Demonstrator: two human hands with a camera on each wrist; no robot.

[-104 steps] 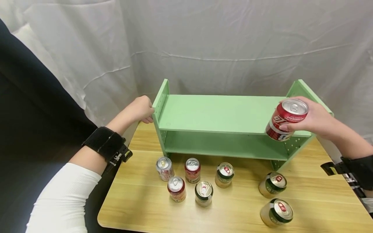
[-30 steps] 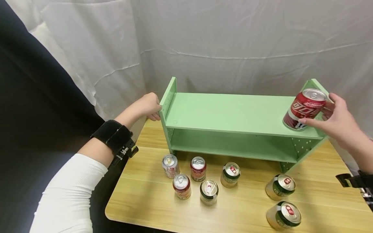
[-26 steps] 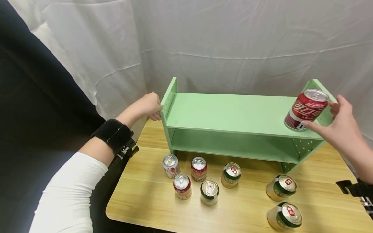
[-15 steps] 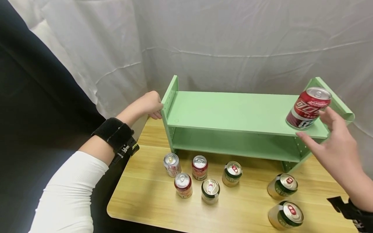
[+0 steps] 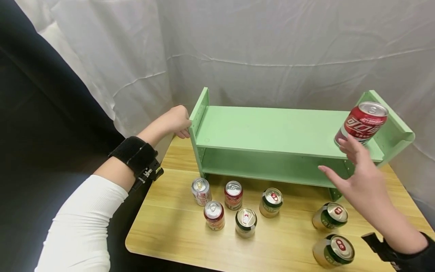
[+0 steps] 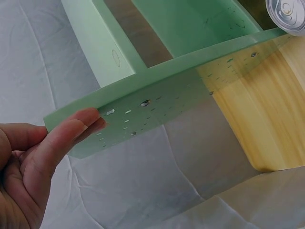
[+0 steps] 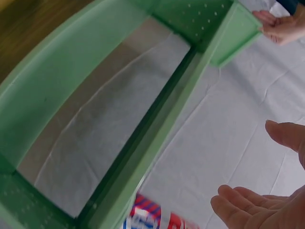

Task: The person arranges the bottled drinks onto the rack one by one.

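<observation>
Plainly a two-handed job, steadying and placing. Red can (image 5: 363,121) upright at the right end of the green shelf's (image 5: 272,130) top board, close to the front edge and just beside the right side panel. Right hand (image 5: 360,181) in front of and below the can, fingers spread and relaxed, gripping nothing; whether a fingertip touches the can cannot be told. Left hand (image 5: 175,121) at the shelf's left side panel, fingers (image 6: 71,131) laid nearly straight against its outer face, pressing rather than clasping.

Judged from that: draw the free hand down and away in a clean line, never sideways across the can, since a brush near the rim could tip it off the front edge. Press the left panel evenly so the light shelf does not skid on the table (image 5: 289,249). For a next pick, favour the nearest green-and-gold can (image 5: 329,216), gripped round the middle of its wall, clear of its neighbour (image 5: 333,250).
</observation>
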